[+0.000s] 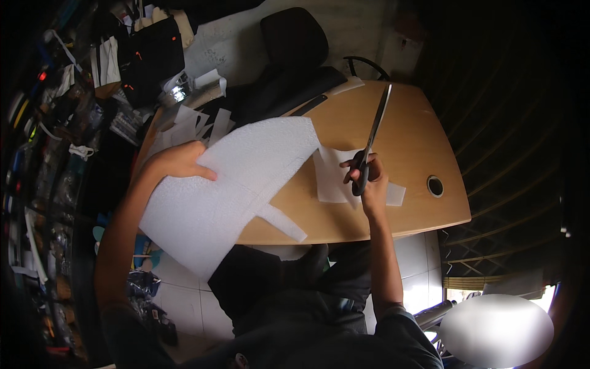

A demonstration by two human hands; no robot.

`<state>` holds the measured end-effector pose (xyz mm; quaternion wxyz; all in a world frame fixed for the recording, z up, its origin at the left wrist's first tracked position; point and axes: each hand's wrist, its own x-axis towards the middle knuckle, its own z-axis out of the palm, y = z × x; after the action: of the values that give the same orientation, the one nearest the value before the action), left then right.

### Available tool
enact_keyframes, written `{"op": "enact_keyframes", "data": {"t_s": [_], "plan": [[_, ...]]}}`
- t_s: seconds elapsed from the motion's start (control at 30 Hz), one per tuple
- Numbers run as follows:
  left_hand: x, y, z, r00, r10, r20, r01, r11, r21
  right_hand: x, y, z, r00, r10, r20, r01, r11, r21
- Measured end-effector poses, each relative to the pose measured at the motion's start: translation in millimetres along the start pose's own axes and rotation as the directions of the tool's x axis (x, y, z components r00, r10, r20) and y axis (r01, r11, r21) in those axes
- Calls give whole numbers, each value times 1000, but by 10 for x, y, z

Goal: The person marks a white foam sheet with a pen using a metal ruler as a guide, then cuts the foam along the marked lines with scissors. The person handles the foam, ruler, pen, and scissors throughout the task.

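Note:
My left hand (pixel 185 162) grips a large white foam sheet (pixel 233 178) by its upper left part, thumb on top and the other fingers out of sight. The sheet is tilted and hangs over the table's near left edge. In my right hand (pixel 371 178) is a pair of scissors (pixel 376 123) with black handles, its blades pointing up and away from me, apparently closed. Under that hand a smaller white foam piece (pixel 330 178) lies on the wooden table (pixel 405 123). A narrow white strip (pixel 283 222) pokes out from beneath the large sheet, near the front edge.
White offcuts (pixel 184 126) are piled at the table's left end. Black rolled material (pixel 289 92) lies along the far side, before a black chair (pixel 295 37). A round cable hole (pixel 435 186) sits at the right. Crowded shelves (pixel 55 184) line the left, a folding gate (pixel 510 178) the right.

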<state>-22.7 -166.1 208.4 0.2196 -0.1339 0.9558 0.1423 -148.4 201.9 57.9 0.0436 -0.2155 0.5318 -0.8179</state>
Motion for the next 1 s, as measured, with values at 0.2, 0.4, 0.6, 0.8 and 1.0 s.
{"op": "enact_keyframes", "data": {"t_s": [0.2,0.4,0.6,0.8,1.0], "plan": [[95,210,-90,987,95,131,-101,994,45,417,480,-189,987,53,155,-35,993,-117],[141,-346,-253,989,77,126,-89,991,99,607,589,-317,981,116,154,-68,955,-288],[11,23,-219,945,298,135,-315,941,126,475,187,10,960,32,277,35,972,-232],[1,710,-326,951,282,129,-308,898,313,106,-121,495,970,78,228,-37,983,-180],[233,798,-271,771,584,-252,-331,707,625,-169,-99,525,994,87,71,-84,995,-53]]}}
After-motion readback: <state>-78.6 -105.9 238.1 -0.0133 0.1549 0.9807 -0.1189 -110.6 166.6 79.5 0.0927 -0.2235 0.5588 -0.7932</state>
